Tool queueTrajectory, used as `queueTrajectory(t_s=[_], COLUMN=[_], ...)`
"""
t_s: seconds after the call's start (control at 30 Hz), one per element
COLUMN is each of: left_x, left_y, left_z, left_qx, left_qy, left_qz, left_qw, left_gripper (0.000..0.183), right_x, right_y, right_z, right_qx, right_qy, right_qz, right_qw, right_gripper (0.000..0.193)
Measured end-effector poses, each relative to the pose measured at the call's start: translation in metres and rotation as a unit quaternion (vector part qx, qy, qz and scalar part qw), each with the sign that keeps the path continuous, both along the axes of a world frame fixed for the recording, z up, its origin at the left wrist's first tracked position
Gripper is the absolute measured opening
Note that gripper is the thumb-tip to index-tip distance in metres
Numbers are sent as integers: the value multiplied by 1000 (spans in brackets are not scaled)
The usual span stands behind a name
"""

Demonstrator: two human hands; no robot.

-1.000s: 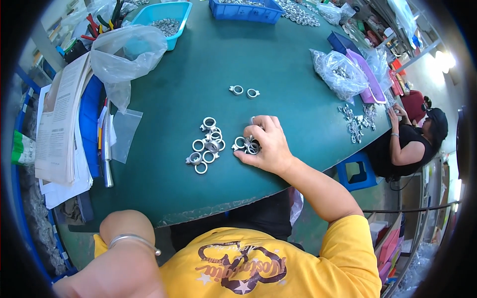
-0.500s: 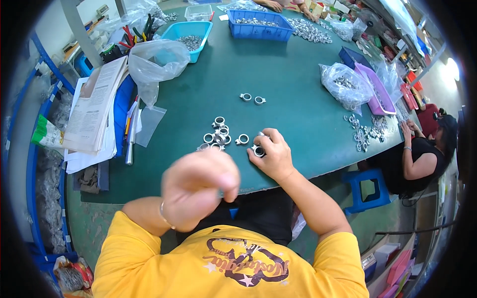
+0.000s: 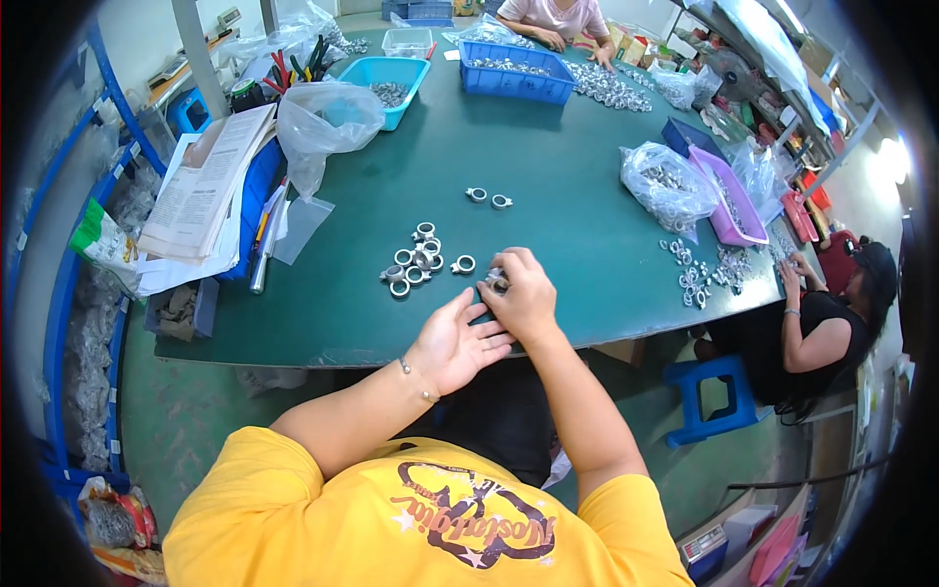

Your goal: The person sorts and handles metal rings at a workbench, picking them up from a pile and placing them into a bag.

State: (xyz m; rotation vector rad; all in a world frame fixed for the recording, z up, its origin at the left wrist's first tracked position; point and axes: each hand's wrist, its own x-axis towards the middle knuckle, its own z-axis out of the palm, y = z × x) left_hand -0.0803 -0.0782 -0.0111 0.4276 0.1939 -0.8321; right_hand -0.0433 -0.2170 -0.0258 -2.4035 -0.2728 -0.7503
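Note:
My left hand (image 3: pixel 458 344) is open with the palm turned up, its fingers reaching under my right hand near the table's front edge. In my right hand (image 3: pixel 523 296) the fingertips are closed on a silver metal ring clamp (image 3: pixel 497 283), which they partly cover. Left of it a single ring clamp (image 3: pixel 465 265) lies on the green table (image 3: pixel 567 220). Beside that sits a small cluster of similar ring clamps (image 3: pixel 421 258). Two more, a left one (image 3: pixel 476 195) and a right one (image 3: pixel 502 202), lie farther back.
Papers (image 3: pixel 201 196) and a clear plastic bag (image 3: pixel 323 122) occupy the left side. A turquoise tray (image 3: pixel 409 96) and a blue crate (image 3: pixel 518 85) hold small metal parts at the back. A purple tray (image 3: pixel 748 230) stands right, near a seated co-worker (image 3: pixel 822 323); another person (image 3: pixel 562 20) works at the far side.
My left hand has come down and turned from a blurred, curled shape to an open palm beside my right hand. My right hand stays closed on the ring clamp. The view has shifted slightly.

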Motion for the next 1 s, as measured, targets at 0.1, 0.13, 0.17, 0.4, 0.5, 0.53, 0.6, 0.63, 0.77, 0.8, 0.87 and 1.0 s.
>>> queueTrajectory(t_s=[0.1,0.13,0.17,0.4,0.5,0.53,0.6,0.63,0.77,0.8,0.87,1.0], left_x=[-3,-4,-6,-1,7,11,14,15,18,19,17,24], left_y=[-5,-2,3,-8,-11,-10,-7,-4,-3,-1,7,20], left_z=[14,11,5,-5,4,0,-5,-15,-29,-27,-13,-15], left_qx=[54,50,41,16,12,-46,-63,-116,-164,-174,-163,-180], left_qy=[61,57,53,40,64,56,74,36,22,7,125,144], left_qz=[24,27,19,56,67,46,65,68,112,133,138,126], left_qw=[996,997,998,998,996,996,993,990,980,976,969,965], left_gripper=[63,63,63,68,54,45,32,27,23,23,25,25], right_x=[2,0,-3,-10,-28,-35,-43,-48,-40,-32,-28,-23], right_y=[-9,-9,-8,-3,8,17,35,44,46,46,31,-25], right_z=[-10,-8,-6,-13,0,4,17,29,33,27,32,13], right_qx=[-25,-23,-21,336,434,310,182,136,52,137,185,51], right_qy=[-23,-29,-35,29,60,14,-31,-48,-128,-167,-133,23], right_qz=[-14,-11,-8,-27,39,52,65,84,150,168,64,-58], right_qw=[999,999,999,941,898,949,981,986,979,962,972,997], right_gripper=[19,18,18,18,20,21,21,22,25,20,10,8])
